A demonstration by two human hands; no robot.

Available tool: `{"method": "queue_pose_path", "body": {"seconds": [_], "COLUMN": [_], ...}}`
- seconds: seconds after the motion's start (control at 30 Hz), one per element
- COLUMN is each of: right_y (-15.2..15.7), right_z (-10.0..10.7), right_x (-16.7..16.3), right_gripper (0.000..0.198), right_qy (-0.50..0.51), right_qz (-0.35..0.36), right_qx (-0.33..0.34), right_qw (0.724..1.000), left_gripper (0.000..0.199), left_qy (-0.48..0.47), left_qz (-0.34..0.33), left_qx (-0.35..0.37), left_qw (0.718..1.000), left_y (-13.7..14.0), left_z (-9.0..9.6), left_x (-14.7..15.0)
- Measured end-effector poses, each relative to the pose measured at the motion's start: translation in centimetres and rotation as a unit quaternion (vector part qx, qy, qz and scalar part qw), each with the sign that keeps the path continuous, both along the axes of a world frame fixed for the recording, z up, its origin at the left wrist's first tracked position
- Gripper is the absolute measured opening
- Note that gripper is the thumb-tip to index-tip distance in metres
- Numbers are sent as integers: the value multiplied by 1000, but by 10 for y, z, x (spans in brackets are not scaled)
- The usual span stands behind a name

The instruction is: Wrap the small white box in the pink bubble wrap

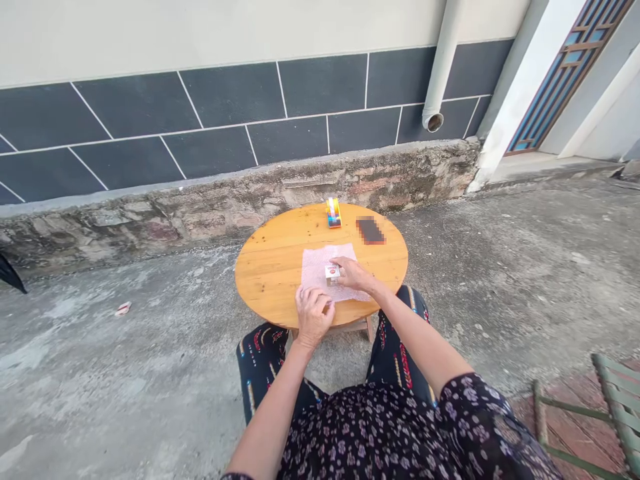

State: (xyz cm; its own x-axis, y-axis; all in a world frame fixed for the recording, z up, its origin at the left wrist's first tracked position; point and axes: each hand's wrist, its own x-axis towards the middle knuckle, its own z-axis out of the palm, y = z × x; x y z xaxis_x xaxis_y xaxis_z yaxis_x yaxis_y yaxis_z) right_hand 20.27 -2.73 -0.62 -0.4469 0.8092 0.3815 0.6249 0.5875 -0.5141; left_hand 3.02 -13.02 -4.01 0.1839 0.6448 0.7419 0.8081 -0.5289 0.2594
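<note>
A small white box (333,272) with a red mark on its top stands on a pinkish sheet of bubble wrap (316,259). My right hand (351,274) is closed around the box from the right, thumb on the near side and fingers at the far side. At the near left corner of the sheet is my left hand (313,312). Its fingers are bent over the edge of the bubble wrap, with the thumb close to the index finger, and the palm hides that corner. The box looks upright, and its right side is partly covered by my fingers.
The sheet lies on a round wooden table (270,260). Toward its far edge are a yellow tape dispenser (333,213) and a pixelated dark phone-like object (371,231). My knees flank the table. Behind it runs a tiled wall (230,100); a green chair (617,393) stands at right.
</note>
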Motion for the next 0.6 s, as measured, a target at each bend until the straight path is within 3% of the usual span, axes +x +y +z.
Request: {"method": "queue_pose_path", "body": {"seconds": [0.6], "right_y": [1], "right_z": [-3], "right_x": [2], "right_gripper": [60], "right_qy": [42], "right_qz": [-8], "right_qx": [-41], "right_qw": [998], "left_gripper": [9], "left_qy": [19], "left_qz": [-19], "left_qx": [-23], "left_qw": [999], "left_y": [2], "left_z": [-4], "left_x": [-1]}}
